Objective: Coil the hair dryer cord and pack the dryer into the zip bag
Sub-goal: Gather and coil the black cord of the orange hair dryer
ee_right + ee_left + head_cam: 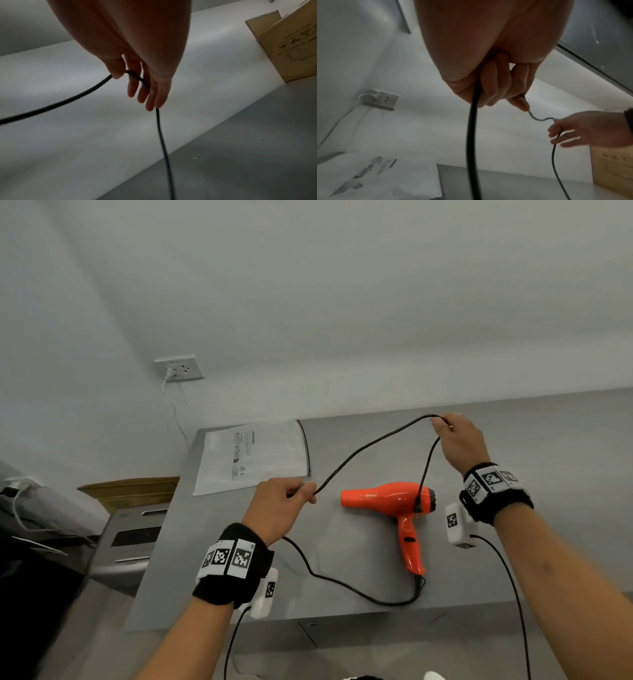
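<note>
An orange hair dryer (387,498) lies on the grey table (342,559), nozzle pointing left, handle toward me. Its black cord (370,445) runs from the handle's end across the table up into my left hand (284,505), whose fingers are curled round it above the table. From there the cord rises to my right hand (455,436), held higher and farther back, which pinches it (135,78) between thumb and fingers; the rest hangs down over the dryer's back end. The white zip bag (253,457) lies flat at the table's far left, printed side up.
A wall socket (180,368) with a white plug and cable sits on the wall behind. A cardboard box (133,491) and a grey appliance (133,539) stand left of the table. Another cardboard box (288,44) shows in the right wrist view.
</note>
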The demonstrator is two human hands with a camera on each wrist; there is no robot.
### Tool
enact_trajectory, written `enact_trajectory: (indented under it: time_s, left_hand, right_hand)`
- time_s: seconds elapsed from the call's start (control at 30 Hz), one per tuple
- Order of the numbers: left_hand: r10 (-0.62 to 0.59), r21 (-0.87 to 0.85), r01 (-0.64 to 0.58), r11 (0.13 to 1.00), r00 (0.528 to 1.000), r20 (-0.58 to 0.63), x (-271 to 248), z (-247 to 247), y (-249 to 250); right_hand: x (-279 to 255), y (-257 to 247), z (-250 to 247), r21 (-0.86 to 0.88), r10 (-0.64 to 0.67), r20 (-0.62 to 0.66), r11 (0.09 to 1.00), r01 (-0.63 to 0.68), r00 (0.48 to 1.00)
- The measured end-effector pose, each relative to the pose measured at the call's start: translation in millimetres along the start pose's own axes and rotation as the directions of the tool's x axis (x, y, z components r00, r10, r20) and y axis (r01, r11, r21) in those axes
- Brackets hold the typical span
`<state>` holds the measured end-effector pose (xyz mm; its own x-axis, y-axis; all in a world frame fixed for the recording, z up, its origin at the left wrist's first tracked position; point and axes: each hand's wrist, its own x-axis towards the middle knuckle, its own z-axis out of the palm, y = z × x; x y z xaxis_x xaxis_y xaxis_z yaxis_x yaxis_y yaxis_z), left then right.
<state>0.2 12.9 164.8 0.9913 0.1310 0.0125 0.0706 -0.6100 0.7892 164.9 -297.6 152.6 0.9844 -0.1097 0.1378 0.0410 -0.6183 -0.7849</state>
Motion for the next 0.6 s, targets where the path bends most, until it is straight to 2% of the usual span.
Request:
enact_trajectory:
  time_s: [0.13,0.23,0.33,0.4,0.43,0.5,0.53,0.6]
  left_hand:
    - [0.029,-0.095,-0.034,0.995,0.998,-0.055,0.1,4.6,9.5]
    - [0.049,-0.146,-0.058,0.988,0.996,-0.068,1.0,8.3,16.7]
    - [0.068,-0.153,-0.075,0.985,0.996,-0.051,2.9,14.3,24.6]
    - [0.093,-0.138,-0.098,0.986,0.995,-0.039,4.6,18.4,29.8]
    - [0.109,-0.128,-0.113,0.985,0.993,-0.039,5.4,20.0,32.3]
    - [0.121,-0.143,-0.128,0.981,0.991,-0.057,6.8,22.3,35.6]
    - [0.112,-0.172,-0.123,0.977,0.991,-0.075,7.6,23.5,35.2]
    - [0.069,-0.242,-0.087,0.966,0.994,-0.082,8.1,27.7,28.6]
  right_hand:
    - [-9.7,-4.4,11.0,0.008,-0.134,0.054,0.991,0.134,0.989]
    - [-32.0,-22.9,15.7,0.043,-0.304,0.140,0.953,0.301,0.942]
    - [-72.0,-59.4,25.0,0.161,-0.472,0.333,0.881,0.444,0.816]
    - [-95.9,-79.8,35.0,0.211,-0.513,0.463,0.856,0.472,0.723]
    - [-102.8,-87.4,39.1,0.197,-0.513,0.502,0.852,0.485,0.697]
    - [-105.3,-98.1,38.4,0.167,-0.505,0.512,0.852,0.496,0.695]
    - [-100.3,-100.2,34.0,0.157,-0.498,0.485,0.859,0.488,0.719]
    - [-84.1,-101.1,18.9,0.138,-0.469,0.375,0.881,0.452,0.799]
